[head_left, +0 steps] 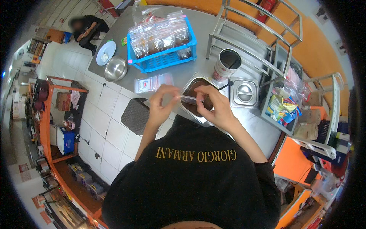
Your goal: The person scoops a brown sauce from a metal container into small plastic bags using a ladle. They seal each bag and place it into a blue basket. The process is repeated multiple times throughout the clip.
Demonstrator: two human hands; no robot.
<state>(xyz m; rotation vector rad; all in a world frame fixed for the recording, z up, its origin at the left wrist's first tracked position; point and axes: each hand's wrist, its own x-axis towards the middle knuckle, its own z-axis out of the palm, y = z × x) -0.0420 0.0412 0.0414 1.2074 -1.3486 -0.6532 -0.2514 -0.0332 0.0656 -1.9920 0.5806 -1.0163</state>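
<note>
My left hand [160, 104] and my right hand [216, 107] pinch a small clear plastic bag [188, 98] from either side, thumbs against fingertips. The bag is seen nearly edge-on, and motion blurs my left fingertips. Below it sits a rectangular steel pan [186, 108] with dark brown sauce [198, 83] inside, partly covered by my right hand. A black handle [226, 85] sticks out over the pan's right rim. Left of the pan, a stack of flat zip bags [153, 83] lies at the table edge.
Filled bags [158, 38] crowd a blue plastic basket [163, 67]. Nearby are a steel bowl [115, 68], a light-blue plate [105, 53], a paper tub [227, 64], a lidded steel pan [244, 93] and a metal rack [251, 61]. A stool [135, 116] stands left; a person [88, 31] sits beyond.
</note>
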